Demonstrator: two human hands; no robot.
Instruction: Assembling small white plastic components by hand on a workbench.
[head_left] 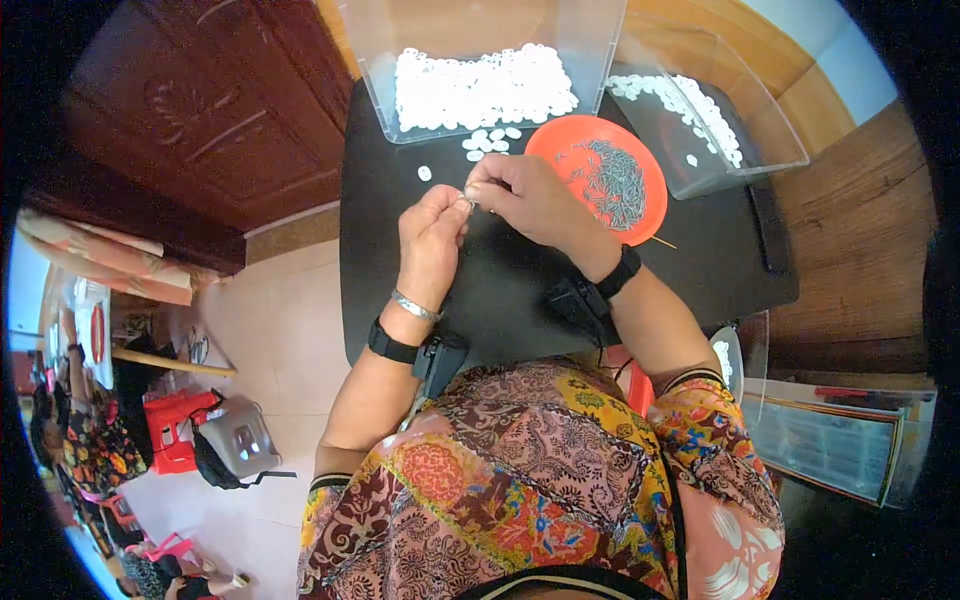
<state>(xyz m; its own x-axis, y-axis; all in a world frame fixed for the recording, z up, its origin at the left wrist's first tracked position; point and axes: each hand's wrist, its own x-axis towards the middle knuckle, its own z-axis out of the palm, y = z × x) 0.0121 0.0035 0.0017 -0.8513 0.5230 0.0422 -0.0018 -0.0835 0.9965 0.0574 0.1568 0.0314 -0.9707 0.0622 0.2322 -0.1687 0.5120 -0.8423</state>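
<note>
Over the dark table (400,280), my left hand (430,238) and my right hand (527,200) meet fingertip to fingertip. Both are closed in a pinch around something small and pale, mostly hidden by the fingers. Just beyond them lies a loose group of white oval plastic pieces (487,144), and a single white oval piece (424,173) sits apart to the left. To the right, partly behind my right hand, an orange-red plate (652,190) carries a heap of small grey metal screws or pins (617,185).
A clear plastic bin (375,95) full of white pieces stands at the far edge. Another clear bin (780,150), holding fewer pieces, is at the far right. A thin stick (664,242) pokes out by the plate. Left on the floor is a grey-and-black bag (240,440); people sit beyond.
</note>
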